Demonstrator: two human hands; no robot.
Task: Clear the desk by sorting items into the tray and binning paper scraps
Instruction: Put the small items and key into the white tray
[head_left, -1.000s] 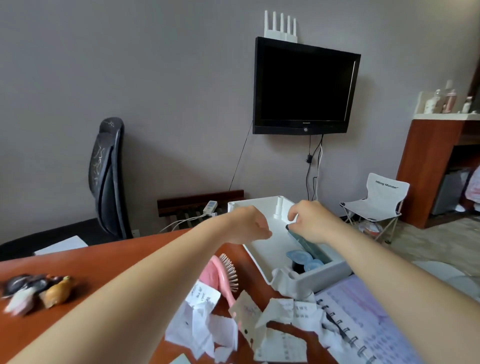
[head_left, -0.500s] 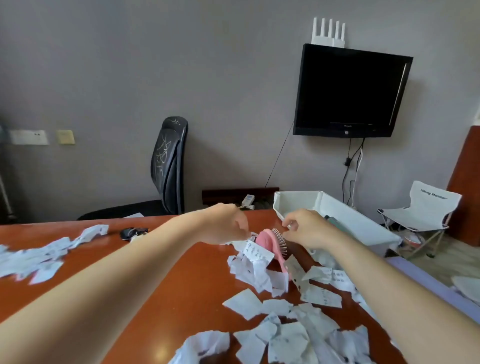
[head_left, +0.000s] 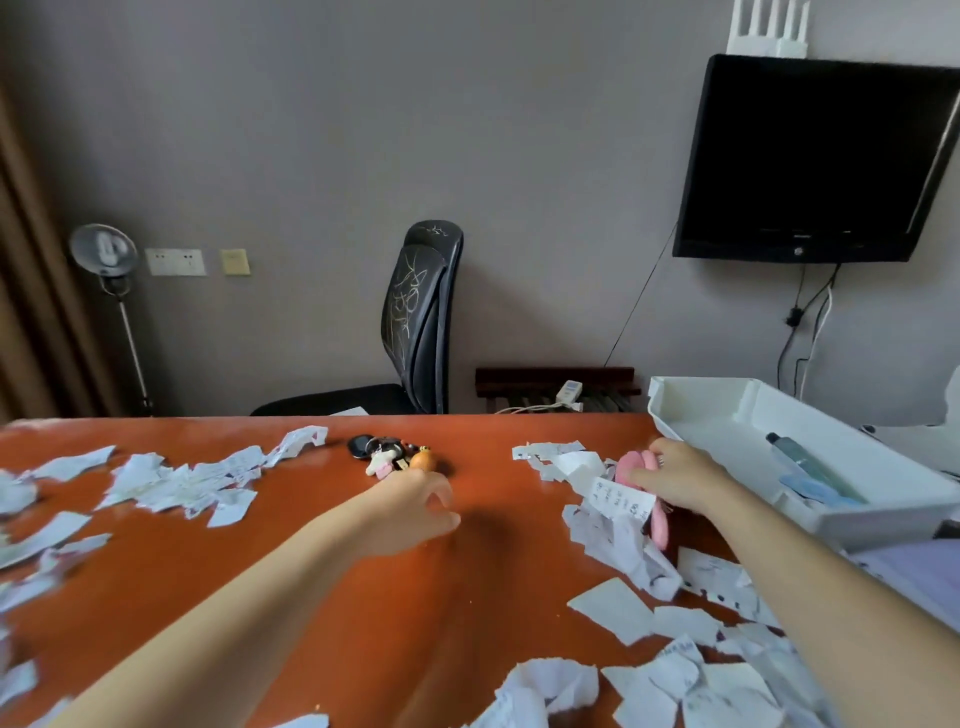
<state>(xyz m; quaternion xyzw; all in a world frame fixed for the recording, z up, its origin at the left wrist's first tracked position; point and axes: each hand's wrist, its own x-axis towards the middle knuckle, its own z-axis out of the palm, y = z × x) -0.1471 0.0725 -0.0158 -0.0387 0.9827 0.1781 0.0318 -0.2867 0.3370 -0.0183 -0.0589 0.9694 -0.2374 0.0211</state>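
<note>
- The left hand (head_left: 415, 512) hangs over the counter (head_left: 363, 597) just on the near side of the keys (head_left: 392, 456). Its grip is apart and empty, probably lined up to take them.
- The right hand (head_left: 680, 480) appears to have its grip clamped on the pink brush (head_left: 635, 464). The brush lies among paper scraps (head_left: 618, 501) just left of the tray (head_left: 701, 410), so the lift should be short.
- The tray sits far right and holds a tube (head_left: 800, 460). More scraps litter the left and the near right, not yet binned.

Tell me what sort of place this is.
Probably a home office or study in a lived-in room: a wooden desk strewn with paper scraps, an office chair behind it, and a television mounted on the wall.
</note>
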